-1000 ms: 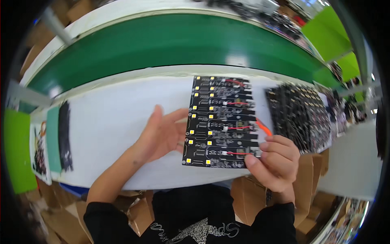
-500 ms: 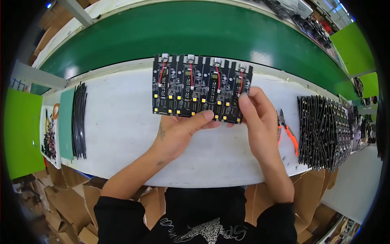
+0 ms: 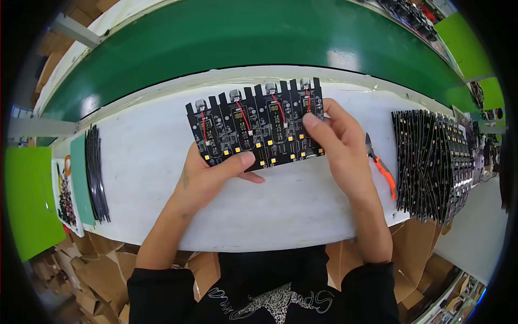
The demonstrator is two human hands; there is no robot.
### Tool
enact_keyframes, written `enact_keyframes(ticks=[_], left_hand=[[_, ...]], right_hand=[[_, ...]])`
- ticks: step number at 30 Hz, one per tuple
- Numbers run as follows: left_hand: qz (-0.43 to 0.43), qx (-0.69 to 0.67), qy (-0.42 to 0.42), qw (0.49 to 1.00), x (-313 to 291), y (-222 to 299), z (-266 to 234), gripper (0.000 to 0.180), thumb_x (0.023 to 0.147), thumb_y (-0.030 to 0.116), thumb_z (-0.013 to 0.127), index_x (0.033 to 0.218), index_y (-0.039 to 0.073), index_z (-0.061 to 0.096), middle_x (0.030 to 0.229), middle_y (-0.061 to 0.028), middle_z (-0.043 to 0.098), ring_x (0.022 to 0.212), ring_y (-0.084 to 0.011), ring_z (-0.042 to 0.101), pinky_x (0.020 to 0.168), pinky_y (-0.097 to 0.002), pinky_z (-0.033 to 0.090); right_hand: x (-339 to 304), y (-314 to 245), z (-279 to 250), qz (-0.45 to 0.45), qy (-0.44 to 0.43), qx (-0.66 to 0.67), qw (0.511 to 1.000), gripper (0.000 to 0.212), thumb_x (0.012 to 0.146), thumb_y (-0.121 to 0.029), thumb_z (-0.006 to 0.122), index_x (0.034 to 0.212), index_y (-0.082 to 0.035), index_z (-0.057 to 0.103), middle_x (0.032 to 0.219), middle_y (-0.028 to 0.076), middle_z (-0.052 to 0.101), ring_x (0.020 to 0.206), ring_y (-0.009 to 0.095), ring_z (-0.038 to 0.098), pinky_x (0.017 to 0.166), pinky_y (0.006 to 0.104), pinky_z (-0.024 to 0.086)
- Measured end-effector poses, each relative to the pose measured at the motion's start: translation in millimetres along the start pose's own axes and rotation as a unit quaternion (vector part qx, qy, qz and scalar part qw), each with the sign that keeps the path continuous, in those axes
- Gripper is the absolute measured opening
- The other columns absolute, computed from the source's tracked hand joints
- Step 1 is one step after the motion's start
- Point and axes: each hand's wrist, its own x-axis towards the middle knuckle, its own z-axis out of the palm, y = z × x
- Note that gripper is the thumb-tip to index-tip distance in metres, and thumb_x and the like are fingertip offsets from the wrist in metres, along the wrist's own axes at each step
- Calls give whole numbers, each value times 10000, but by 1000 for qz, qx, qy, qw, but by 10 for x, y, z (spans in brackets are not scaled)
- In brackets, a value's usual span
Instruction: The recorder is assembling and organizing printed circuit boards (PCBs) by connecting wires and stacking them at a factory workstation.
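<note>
A black circuit board panel [image 3: 258, 121] is held up over the white work surface. It has several joined sections, each with a silver connector along the far edge, a thin red wire and small yellow-white LEDs. My left hand [image 3: 213, 170] grips its near left edge, thumb on top and fingers beneath. My right hand [image 3: 337, 137] holds the right end, its thumb pressed on the board by the rightmost wire. The fingers under the panel are partly hidden. Just beyond my right hand lie cutting pliers [image 3: 384, 174] with orange handles, partly covered by my wrist.
A large stack of black circuit boards [image 3: 426, 167] stands on the right. At the left lie a bundle of black strips [image 3: 96, 175], a green mat [image 3: 79, 167] and a white tray [image 3: 75, 224] of small parts. A green conveyor belt [image 3: 216, 40] runs along the far side.
The panel has shifted left and tilted, its left end now nearer to me than its right. Both hands moved with it, and my left thumb slid left along the near edge.
</note>
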Motion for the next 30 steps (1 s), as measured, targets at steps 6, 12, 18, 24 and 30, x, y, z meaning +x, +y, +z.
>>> enact_keyframes(ticks=[6,12,18,24,30], left_hand=[[25,-25,-53,998,-33,15,50,336,863,24,669,1170,-88,587,1084,-171,676,907,-267,696,709,-390,627],[29,-115,-207,971,-84,-187,170,1147,586,520,899,1470,51,338,1428,-202,463,1238,-423,525,943,-521,493],[318,288,116,896,32,236,69,1467,436,615,913,1511,-53,171,1449,-224,412,1277,-327,483,1031,-462,411],[290,752,9,593,30,224,736,1147,559,471,874,1442,-41,350,1501,-237,313,1358,-458,321,1094,-619,243],[316,745,53,585,183,116,694,1024,563,301,872,1420,-17,410,1355,-174,395,1199,-389,408,1056,-580,295]], right_hand=[[9,-17,69,-18,55,-27,998,355,1035,-327,506,1034,10,618,846,-10,627,752,31,510,673,210,432],[-7,-78,133,-52,119,38,991,369,1040,-340,492,945,-5,614,799,-23,616,692,5,505,595,184,417],[-4,-100,0,-70,153,-86,982,273,979,-239,612,873,11,577,652,-6,580,578,19,476,486,239,387],[-34,25,139,-83,110,-119,983,262,948,-226,632,882,21,573,634,79,582,546,97,511,507,287,435],[10,-16,129,-52,108,-57,991,301,961,-243,609,849,31,554,675,100,601,606,86,542,543,275,449]])
